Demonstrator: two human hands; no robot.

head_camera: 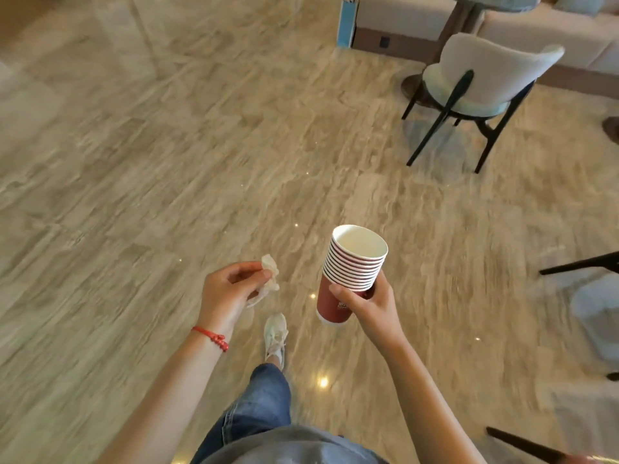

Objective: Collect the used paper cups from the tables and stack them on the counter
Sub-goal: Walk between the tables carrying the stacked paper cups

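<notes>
The person is mid-walk across a marble-look floor (167, 145), carrying the haul. The right hand (368, 304) grips a stack of paper cups (351, 272): approx. ten or so red cups nested, white rims fanned one over the next, top cup showing an empty white inside. Fingers and thumb are curled round the lowest cup's wall just under the rims; the stack tilts slightly away from the body. The left hand (227, 293) pinches a crumpled tissue (269, 274) btwn thumb and fingertips, the other fingers loosely curled, a red string bracelet (212, 336) at the wrist. One white sneaker (275, 334) is forward, jeans leg below it.

Step in hand, by judgement: collection looks mostly done and this is the carry leg, either to another table or to the counter. No counter is in view. A pale upholstered chair (482, 78) w/ dark legs stands upper right, well apart, w/ a table base behind it.

Next move calls for keeping the stack near upright while walking so the nested cups don't slide apart, then setting the base down flat. The tissue needs binning or parking first if both hands are wanted.
</notes>
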